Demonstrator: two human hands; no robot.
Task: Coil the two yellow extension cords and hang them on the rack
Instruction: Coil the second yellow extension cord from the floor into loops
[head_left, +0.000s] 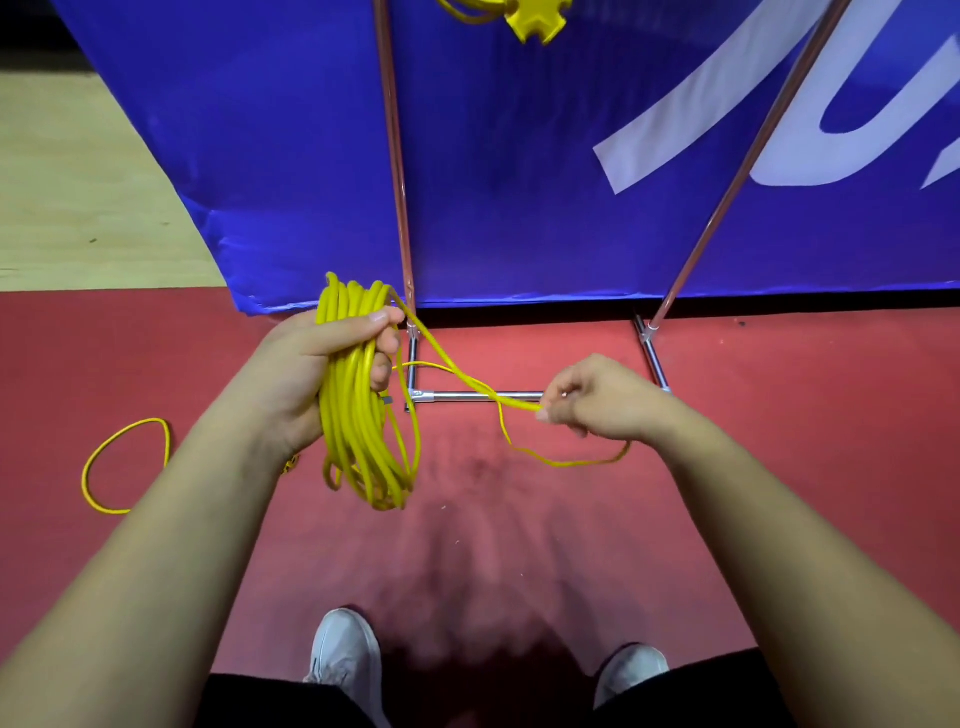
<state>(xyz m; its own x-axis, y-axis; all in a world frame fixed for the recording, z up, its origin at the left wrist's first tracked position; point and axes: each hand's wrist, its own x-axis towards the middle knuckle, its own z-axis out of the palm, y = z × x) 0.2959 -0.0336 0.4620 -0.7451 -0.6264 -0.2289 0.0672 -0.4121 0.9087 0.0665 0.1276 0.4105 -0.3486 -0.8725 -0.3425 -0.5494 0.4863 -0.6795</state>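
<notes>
At far left a loose cord loop (124, 465) lies on the red floor, its end hidden behind the forearm. The left hand (332, 364) grips a coiled yellow extension cord (363, 415), which hangs in front of the rack (483, 396). One strand runs to the right hand (587, 400), which pinches it. At the top edge a second yellow cord (530, 18) is cut off.
</notes>
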